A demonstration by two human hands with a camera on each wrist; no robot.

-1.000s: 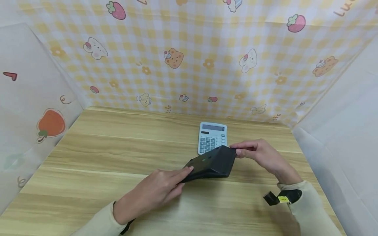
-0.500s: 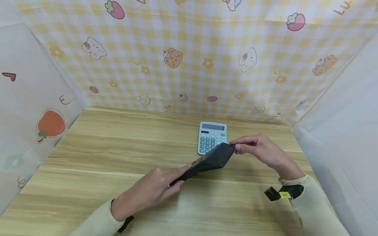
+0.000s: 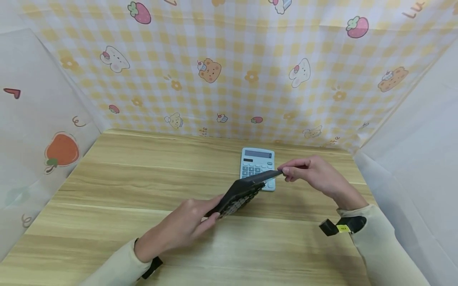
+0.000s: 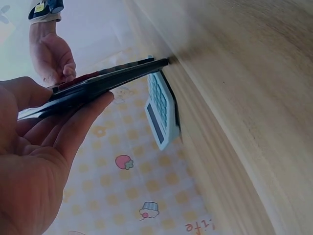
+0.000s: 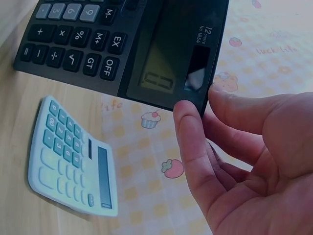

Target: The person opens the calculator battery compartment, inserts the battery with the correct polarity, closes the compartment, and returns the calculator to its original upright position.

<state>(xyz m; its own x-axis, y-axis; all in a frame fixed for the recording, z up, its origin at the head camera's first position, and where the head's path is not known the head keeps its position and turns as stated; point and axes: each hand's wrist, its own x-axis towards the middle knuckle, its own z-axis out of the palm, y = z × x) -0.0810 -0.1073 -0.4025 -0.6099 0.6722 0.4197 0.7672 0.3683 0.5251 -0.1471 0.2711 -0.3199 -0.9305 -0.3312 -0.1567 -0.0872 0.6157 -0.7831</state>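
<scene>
A black calculator (image 3: 240,188) is held tilted above the table by both hands. My left hand (image 3: 182,224) grips its lower left end, fingers on one face and thumb on the other. At the upper right corner, beside the display, my right hand (image 3: 316,176) pinches it between thumb and fingertips. In the right wrist view the black calculator's display (image 5: 161,49) shows a 0, and its dark and grey keys are seen. A light blue calculator (image 3: 257,161) lies on the table behind, keys up, its lower part partly hidden by the black one.
The wood-grain table (image 3: 143,178) extends to both sides. A yellow checked cloth (image 3: 229,95) with cartoon prints hangs along its back edge. White sheets stand at the left (image 3: 32,119) and right (image 3: 418,159).
The black calculator has turned over from its underside showing to a steep edge-on tilt, with its keys now coming into view underneath. My right hand has risen slightly; the light blue calculator has stayed put.
</scene>
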